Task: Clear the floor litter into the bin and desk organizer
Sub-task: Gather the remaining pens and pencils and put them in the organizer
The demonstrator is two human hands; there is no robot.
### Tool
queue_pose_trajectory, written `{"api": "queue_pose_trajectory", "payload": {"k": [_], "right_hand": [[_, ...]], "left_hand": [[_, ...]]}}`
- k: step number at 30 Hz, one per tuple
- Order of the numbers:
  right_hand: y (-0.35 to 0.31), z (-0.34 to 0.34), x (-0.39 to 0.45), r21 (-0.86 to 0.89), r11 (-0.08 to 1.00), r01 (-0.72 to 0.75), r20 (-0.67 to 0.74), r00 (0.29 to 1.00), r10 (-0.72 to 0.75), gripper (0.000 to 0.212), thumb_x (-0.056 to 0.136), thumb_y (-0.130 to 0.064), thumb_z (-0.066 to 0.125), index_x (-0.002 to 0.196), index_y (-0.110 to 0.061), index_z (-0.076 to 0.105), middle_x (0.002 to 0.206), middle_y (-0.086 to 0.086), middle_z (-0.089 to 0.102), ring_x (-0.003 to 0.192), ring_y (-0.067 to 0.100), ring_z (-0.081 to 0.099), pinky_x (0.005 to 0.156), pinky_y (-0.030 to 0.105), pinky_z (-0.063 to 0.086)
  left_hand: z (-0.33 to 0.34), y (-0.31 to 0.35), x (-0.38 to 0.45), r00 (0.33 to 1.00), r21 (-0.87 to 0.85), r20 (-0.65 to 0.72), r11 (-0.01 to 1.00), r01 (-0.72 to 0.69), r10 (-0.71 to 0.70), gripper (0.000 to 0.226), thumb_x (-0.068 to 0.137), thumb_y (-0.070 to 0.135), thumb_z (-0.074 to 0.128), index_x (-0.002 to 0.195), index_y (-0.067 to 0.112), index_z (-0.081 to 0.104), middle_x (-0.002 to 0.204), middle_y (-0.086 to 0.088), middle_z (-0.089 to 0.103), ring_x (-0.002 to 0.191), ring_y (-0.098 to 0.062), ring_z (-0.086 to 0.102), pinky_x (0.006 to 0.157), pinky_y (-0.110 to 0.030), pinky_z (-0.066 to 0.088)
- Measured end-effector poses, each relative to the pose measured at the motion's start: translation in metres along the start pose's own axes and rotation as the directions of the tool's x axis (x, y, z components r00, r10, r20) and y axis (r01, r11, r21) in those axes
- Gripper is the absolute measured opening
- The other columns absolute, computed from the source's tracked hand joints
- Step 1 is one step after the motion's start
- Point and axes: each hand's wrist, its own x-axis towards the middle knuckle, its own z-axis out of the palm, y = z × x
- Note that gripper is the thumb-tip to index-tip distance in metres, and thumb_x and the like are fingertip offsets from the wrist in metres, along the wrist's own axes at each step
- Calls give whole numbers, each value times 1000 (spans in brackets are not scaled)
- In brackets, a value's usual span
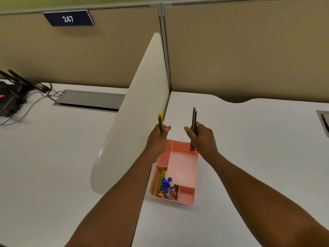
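Note:
A pink desk organizer (183, 168) with several compartments stands on the white desk (249, 157). Blue-capped markers (167, 185) and colored pens fill its near left compartments. My left hand (158, 138) hovers over the organizer's far left corner, gripping a dark pen with a yellow tip (160, 122) that points up. My right hand (201, 138) is over the far right corner and holds a bundle of dark pencils (194, 125) upright, their lower ends reaching down to the far compartment.
A cream rounded divider panel (135, 114) stands just left of the organizer, between two desks. Beige cubicle walls run behind, with a "247" sign (68, 18). A grey cable tray (89, 99) and a black device with cables (12, 97) sit on the left desk.

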Motion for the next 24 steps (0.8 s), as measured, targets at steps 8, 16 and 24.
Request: {"api": "queue_pose_trajectory", "payload": {"k": [8,16,24], "right_hand": [[9,13,1,-258,966,22,71,997,-4,33,89,-34,63,68,-17,43,66,-4,43,58,13,43,54,25,28],[14,7,-1,-301,951,-64,78,993,92,32,84,-31,68,69,-11,48,73,7,53,66,22,51,59,28,34],[23,-2,-5,-273,946,-175,88,975,205,46,79,-58,67,82,-15,51,70,-7,51,66,12,50,55,21,30]], "left_hand": [[0,-40,-5,994,76,-27,991,105,-104,34,101,40,40,125,20,56,96,9,60,82,-6,56,51,-7,42],[-4,-48,0,995,105,2,990,98,-99,10,96,21,55,106,21,59,101,0,62,88,-12,58,68,-21,46],[5,-31,12,994,304,61,950,69,-92,46,96,38,53,133,16,36,109,-5,56,94,-22,59,79,-28,49]]}}
